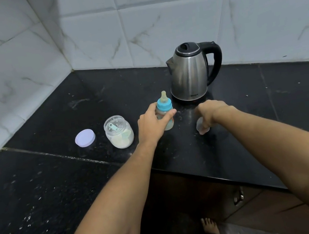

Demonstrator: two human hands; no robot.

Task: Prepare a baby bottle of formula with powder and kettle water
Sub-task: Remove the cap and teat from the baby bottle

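Note:
A baby bottle (165, 107) with a blue collar and a pale teat stands upright on the black counter (236, 156). My left hand (152, 125) is wrapped around its body. To the right, my right hand (210, 114) closes over a clear bottle cap (202, 127) resting on the counter. The steel kettle (191, 72) with a black handle stands just behind the bottle, lid down. Left of the bottle is the open glass powder jar (118, 131), with white powder and a pale scoop inside. Its lilac lid (85, 138) lies flat beside it.
The counter sits in a corner of white marble-look tiled walls (97, 41). Its front edge steps back in front of me, above a dark cabinet. My bare foot (210, 226) shows on the floor below. White specks dot the counter at left.

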